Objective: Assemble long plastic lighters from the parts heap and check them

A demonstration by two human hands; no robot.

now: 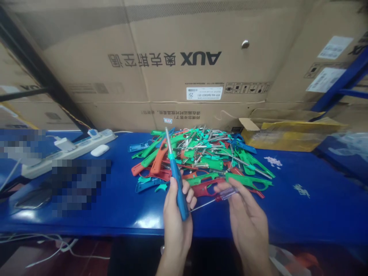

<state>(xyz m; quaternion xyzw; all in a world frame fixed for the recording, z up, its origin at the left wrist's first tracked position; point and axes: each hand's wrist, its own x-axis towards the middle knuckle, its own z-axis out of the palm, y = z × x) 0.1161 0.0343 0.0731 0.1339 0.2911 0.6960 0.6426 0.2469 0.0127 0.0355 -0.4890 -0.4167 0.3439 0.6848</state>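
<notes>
Grip of left hand (176, 224) was wrapped round blue screwdriver (176, 176), right hand (247, 220) grip pinched clear-handled screwdriver (227, 193), both over table (290, 216) front edge, just before pile of plastic parts (204, 159).

slim blue plastic wand (178, 188) with a teal collar and a thin metal tube on top, gripped low in the left hand (176, 226). nearly upright, leaning a little to the left, tube end uppermost. small screwdriver (227, 193) with a clear handle and a red neck, pinched at the fingertips of the right hand (248, 222). almost level, thin shaft slanting down-left, tip right at the wand's lower end; contact hard to tell.
</notes>
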